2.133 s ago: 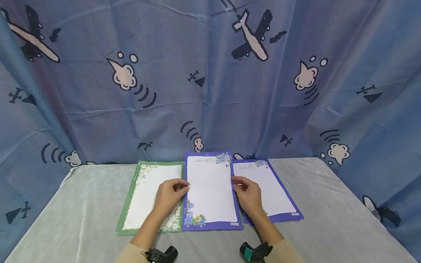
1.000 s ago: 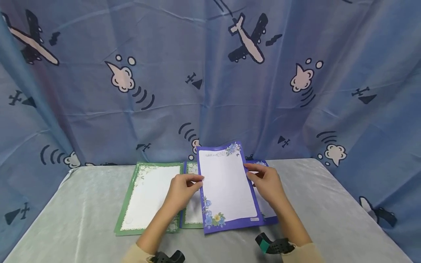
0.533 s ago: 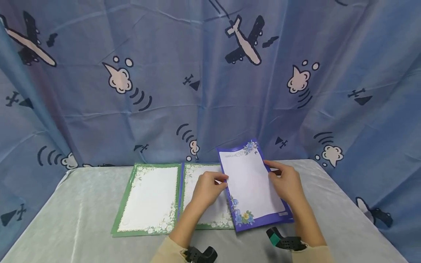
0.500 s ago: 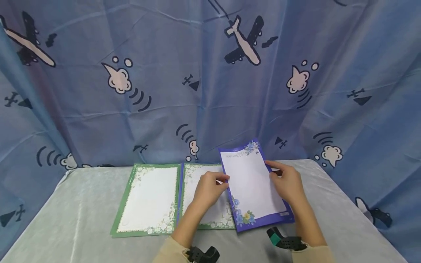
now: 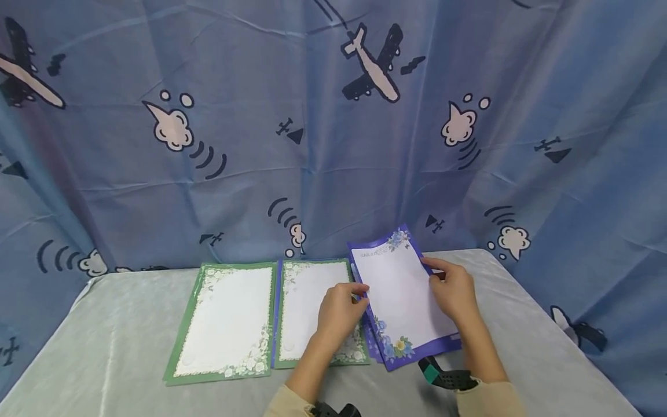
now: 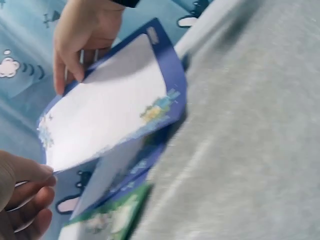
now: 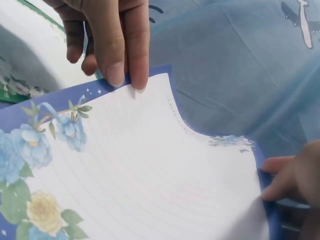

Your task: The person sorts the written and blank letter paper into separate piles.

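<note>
A sheet of lined letter paper (image 5: 403,301) with a purple border and blue and yellow flowers is held between both hands at the right of the table. My left hand (image 5: 339,310) pinches its left edge, thumb and fingers at the border; in the left wrist view the left hand (image 6: 25,192) grips near a corner. On the opposite edge, my right hand (image 5: 452,289) pinches the sheet. The paper bows between the hands in the right wrist view, and its far end rises. Beneath it shows another purple-bordered sheet (image 5: 373,346), mostly hidden.
Two green-bordered sheets with white flowers lie to the left, one at the far left (image 5: 226,321) and one in the middle (image 5: 307,295). A purple strip (image 5: 275,324) shows between them. A grey cloth covers the table (image 5: 130,347); a blue curtain (image 5: 234,116) hangs behind.
Both hands have carried the purple-bordered sheet from the middle rightward over the other purple one, uncovering the middle green sheet. Lately the sheet has moved only slightly, while the view has turned right.
</note>
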Demonstrator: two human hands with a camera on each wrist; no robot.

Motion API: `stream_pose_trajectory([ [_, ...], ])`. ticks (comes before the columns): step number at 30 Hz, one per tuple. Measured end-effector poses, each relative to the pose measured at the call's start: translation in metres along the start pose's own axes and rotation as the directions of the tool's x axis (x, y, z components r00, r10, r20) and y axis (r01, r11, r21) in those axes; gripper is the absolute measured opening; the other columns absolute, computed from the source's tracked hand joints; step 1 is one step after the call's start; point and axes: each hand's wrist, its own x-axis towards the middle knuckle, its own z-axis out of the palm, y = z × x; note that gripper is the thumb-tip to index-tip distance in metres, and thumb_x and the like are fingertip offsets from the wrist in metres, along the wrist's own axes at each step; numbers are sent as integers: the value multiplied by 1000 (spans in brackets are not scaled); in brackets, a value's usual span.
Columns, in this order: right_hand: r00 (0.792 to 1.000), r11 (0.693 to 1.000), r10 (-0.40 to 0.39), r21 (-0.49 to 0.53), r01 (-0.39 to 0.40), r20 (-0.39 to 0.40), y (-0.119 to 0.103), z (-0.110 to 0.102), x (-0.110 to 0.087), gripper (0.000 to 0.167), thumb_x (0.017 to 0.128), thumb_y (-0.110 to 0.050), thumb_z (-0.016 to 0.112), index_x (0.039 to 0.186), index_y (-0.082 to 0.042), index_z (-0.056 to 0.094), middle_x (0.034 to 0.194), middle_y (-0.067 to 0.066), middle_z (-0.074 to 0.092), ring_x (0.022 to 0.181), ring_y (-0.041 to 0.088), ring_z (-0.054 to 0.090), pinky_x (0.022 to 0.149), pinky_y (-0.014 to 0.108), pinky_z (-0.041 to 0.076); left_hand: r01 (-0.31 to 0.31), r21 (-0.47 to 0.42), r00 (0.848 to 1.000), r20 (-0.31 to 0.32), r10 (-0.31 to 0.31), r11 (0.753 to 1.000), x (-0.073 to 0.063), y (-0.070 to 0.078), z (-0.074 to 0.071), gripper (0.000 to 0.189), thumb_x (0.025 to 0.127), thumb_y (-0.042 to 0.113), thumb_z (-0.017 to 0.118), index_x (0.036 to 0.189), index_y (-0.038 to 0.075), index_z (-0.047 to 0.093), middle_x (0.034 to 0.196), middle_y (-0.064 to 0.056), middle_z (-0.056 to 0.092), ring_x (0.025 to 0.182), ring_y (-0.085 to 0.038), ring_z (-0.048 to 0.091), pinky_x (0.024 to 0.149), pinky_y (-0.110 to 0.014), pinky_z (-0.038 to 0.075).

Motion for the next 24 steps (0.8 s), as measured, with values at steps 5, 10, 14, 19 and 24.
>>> stream_pose_trajectory([
  [5, 999, 999, 34, -8, -34, -10, 6, 4, 3, 45, 92, 4, 47, 132, -2, 66, 133, 27, 63, 95, 35, 63, 68, 30, 50, -1, 15, 1000, 1, 1, 1000, -1, -4, 10, 26, 87, 9, 76, 113, 8, 77, 99, -5, 78, 59, 0, 51, 51, -18, 40],
  [10, 998, 999, 52, -1, -52, -24, 18, 12, 5, 42, 91, 3, 49, 130, 1, 66, 130, 27, 65, 102, 39, 67, 80, 42, 56, -7, 79, 1000, -3, 7, 997, -2, -7, 15, 27, 85, 10, 77, 112, 7, 78, 102, -7, 79, 62, -3, 56, 54, -19, 43],
  [14, 998, 998, 59, -1, -59, -20, 29, 20, 6, 40, 91, 2, 52, 128, 2, 68, 127, 27, 67, 105, 41, 69, 83, 46, 56, -11, 159, 1000, -7, 12, 987, -3, -9, 17, 27, 83, 11, 80, 109, 8, 79, 104, -9, 79, 79, -16, 71, 65, -28, 54],
  [19, 998, 998, 54, -17, -54, -27, 36, 27, 6, 40, 88, 2, 52, 124, 4, 69, 122, 28, 69, 104, 43, 69, 87, 51, 56, 3, 214, 1000, 8, -4, 977, -4, -10, 20, 27, 82, 14, 82, 109, 8, 79, 105, -12, 78, 97, -28, 75, 79, -40, 59],
  [24, 997, 997, 72, -37, -73, -32, 40, 32, 5, 39, 89, 2, 52, 125, 5, 68, 123, 29, 68, 105, 43, 68, 91, 53, 54, 0, 220, 1000, 25, -5, 976, -4, -11, 20, 28, 82, 13, 82, 109, 7, 79, 105, -13, 78, 97, -29, 75, 79, -40, 59],
])
